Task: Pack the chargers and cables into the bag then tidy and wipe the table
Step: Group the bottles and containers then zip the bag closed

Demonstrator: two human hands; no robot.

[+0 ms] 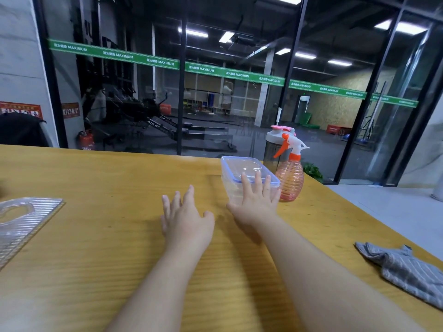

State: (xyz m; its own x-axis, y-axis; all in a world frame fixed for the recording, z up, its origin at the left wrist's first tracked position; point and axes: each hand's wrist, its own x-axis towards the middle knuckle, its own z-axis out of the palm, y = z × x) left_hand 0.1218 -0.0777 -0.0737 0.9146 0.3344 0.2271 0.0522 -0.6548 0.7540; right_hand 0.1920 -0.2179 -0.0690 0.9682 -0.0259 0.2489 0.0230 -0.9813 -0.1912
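Right hand (257, 200) reaching the box (249, 179)
Spread open, it is touching the box's near end; the box's long axis is running away. Left hand (185, 218), open and empty, is trailing left.

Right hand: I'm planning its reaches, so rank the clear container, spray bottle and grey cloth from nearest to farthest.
From the right hand:
1. Clear container, under its fingers.
2. Spray bottle, just right of it.
3. Grey cloth, at the table's near right edge.

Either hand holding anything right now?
Nothing gripped. Right hand rests open on the clear lidded container's near end; left hand is open and holds nothing.
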